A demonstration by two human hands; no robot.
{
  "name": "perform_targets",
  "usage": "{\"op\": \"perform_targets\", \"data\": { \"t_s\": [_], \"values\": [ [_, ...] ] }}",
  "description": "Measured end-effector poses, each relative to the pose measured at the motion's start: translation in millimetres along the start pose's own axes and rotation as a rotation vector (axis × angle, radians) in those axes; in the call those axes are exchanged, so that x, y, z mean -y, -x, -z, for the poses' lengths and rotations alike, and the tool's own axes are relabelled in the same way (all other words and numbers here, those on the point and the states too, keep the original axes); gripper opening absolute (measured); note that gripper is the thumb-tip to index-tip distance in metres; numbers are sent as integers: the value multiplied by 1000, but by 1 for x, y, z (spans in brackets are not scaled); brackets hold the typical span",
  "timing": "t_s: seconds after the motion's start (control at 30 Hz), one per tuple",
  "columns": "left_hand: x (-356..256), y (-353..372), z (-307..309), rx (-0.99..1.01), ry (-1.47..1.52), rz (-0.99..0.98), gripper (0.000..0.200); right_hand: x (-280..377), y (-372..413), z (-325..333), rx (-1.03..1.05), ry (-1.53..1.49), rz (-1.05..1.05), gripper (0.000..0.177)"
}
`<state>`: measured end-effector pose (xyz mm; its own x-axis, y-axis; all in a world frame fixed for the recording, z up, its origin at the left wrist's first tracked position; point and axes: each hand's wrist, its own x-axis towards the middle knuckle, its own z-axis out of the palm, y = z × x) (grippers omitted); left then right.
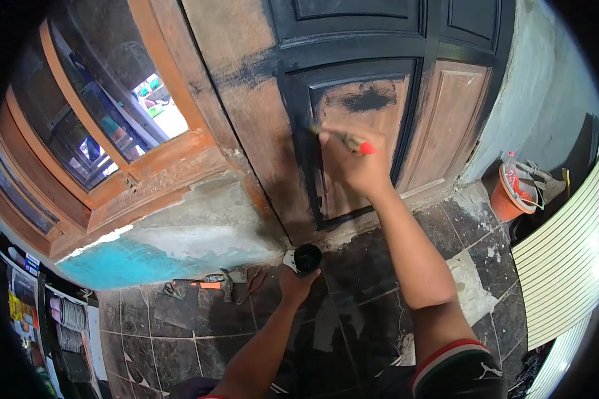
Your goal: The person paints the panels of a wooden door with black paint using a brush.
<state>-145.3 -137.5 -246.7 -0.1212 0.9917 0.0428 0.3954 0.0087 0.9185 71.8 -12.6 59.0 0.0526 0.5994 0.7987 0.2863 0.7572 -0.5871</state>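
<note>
A wooden panel door [353,43] stands in front of me, its upper part and frame strips coated black and several areas still bare brown wood. My right hand [363,166] is closed around a paintbrush [350,141] with a red handle end. The slightly blurred bristles are at the black strip left of the lower middle panel [369,123], which bears a dark smear near its top. Lower down, my left hand [298,284] grips a small cup [307,258], dark inside and white on its left side, with its mouth facing up.
On the dark tiled floor lie a hammer [227,286], red-handled pliers [256,280] and other tools. An orange bucket [509,199] with a plastic bottle stands by the right wall. Ribbed pale sheets [566,259] lean at the right; an orange-framed window [140,156] is at the left.
</note>
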Motion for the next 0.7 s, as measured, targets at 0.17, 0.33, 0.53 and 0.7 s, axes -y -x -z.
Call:
{"op": "perform_targets", "data": {
  "t_s": [0.17, 0.33, 0.53, 0.7],
  "values": [
    [11, -9, 8, -81, 47, 56, 72, -46, 65, -37, -210, -125, -249, 20],
    [-5, -15, 21, -224, 123, 113, 82, -129, 212, -72, -293, -217, -609, 16],
    [-4, -18, 25, -258, 53, 41, 68, -175, 282, -48, 264, 313, -454, 15],
    [7, -17, 24, -238, 107, 48, 72, -140, 213, -68, -161, -118, -524, 14]
  ]
}}
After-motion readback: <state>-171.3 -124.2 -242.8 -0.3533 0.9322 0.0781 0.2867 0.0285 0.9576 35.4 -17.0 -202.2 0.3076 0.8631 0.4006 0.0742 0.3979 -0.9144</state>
